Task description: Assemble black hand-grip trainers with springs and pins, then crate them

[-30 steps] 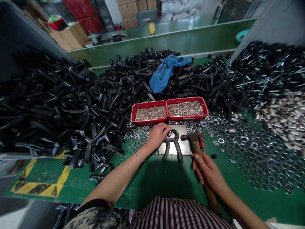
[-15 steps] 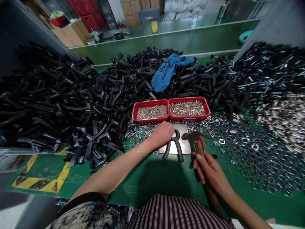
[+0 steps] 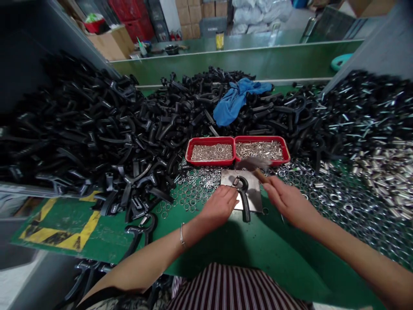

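A black hand grip strengthener (image 3: 246,204) lies on a square metal plate (image 3: 257,199), its rounded top pointing away from me. My left hand (image 3: 221,203) is closed on its left handle, which the fingers mostly hide. A small shiny metal piece (image 3: 237,182) shows at its top, just beyond my fingertips. In my right hand (image 3: 290,202) is a hammer (image 3: 253,163), gripped by its wooden handle. The hammer's head is smeared by motion and hangs above the plate's far edge, in front of the red trays.
Two red trays (image 3: 210,163) of small metal parts stand behind the plate. Loose metal rings (image 3: 192,196) lie on both sides. Black handles (image 3: 106,125) are heaped left and behind, with a blue cloth (image 3: 230,103) on top. Metal cylinders (image 3: 383,172) are piled right.
The hammer has risen and moved left, over the plate's far edge. My left hand has come nearer, from the grip strengthener's top to its left handle. The camera view has shifted slightly.
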Available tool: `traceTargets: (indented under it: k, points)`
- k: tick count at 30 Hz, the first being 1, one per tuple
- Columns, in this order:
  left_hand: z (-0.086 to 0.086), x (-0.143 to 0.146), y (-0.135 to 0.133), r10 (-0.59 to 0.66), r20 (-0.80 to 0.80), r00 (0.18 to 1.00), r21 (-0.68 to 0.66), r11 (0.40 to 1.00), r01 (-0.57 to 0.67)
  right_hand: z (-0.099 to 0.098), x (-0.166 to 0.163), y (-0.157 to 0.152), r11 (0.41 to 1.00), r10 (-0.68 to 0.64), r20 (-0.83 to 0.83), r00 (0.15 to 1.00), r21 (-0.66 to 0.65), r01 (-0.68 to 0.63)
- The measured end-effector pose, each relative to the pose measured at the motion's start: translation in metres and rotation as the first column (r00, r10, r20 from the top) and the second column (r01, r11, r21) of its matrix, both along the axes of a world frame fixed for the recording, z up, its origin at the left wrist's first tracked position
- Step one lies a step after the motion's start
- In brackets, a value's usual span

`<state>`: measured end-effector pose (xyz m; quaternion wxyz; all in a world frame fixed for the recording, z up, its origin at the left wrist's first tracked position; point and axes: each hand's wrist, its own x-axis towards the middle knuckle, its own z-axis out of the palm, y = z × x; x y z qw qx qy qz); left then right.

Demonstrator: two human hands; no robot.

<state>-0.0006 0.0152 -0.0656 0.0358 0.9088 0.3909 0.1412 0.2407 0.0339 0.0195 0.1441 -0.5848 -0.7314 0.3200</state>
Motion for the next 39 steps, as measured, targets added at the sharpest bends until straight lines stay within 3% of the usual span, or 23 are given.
traceTargets:
  k: [4,8,12,16,19,23,28,31,34,36,39]
  points:
    - [0.000,0.002,0.003,0.003,0.018,1.000,0.003,1.000,-0.003,-0.011,-0.003,0.014,0.989,0.103,0.020,0.995,-0.113,-0.100]
    - [0.000,0.004,0.002,0.022,0.047,0.999,0.003,1.000,-0.022,-0.016,-0.001,0.016,0.999,0.053,0.071,0.996,-0.017,-0.051]
    - [-0.001,0.007,-0.003,0.059,0.049,0.997,0.020,0.998,-0.060,-0.021,0.003,0.018,0.989,0.108,0.090,0.990,-0.107,-0.098]
    - [0.008,0.011,-0.009,0.101,0.047,0.994,-0.026,0.995,-0.099,-0.028,0.012,0.017,0.994,0.100,0.111,0.989,-0.043,-0.096]
    - [0.016,0.013,-0.017,0.239,0.029,0.971,-0.069,0.969,-0.237,-0.036,0.022,0.008,0.988,0.132,0.083,0.988,-0.097,-0.124]
    - [0.013,0.019,-0.025,0.441,-0.063,0.895,-0.088,0.891,-0.446,-0.050,0.033,-0.011,0.988,0.151,0.086,0.985,-0.054,-0.147]
    - [0.007,0.018,-0.024,0.409,-0.087,0.908,-0.098,0.904,-0.417,-0.054,0.033,-0.018,0.966,0.182,-0.100,0.978,-0.165,-0.197]
    - [0.015,-0.012,-0.042,0.426,-0.026,0.904,-0.076,0.901,-0.427,-0.053,0.034,-0.024,0.991,0.065,-0.158,0.985,-0.109,-0.083]
    - [0.027,-0.072,-0.086,0.547,0.032,0.837,-0.095,0.835,-0.542,-0.067,0.041,-0.048,0.996,-0.073,-0.135,0.988,-0.058,0.065]
    - [0.032,-0.120,-0.121,0.663,0.051,0.746,-0.041,0.748,-0.662,-0.082,0.046,-0.071,0.992,-0.095,-0.156,0.983,-0.093,0.082]
    - [0.035,-0.180,-0.163,0.831,-0.003,0.556,-0.004,0.556,-0.831,-0.100,0.047,-0.099,0.985,0.018,-0.213,0.977,-0.166,-0.054]
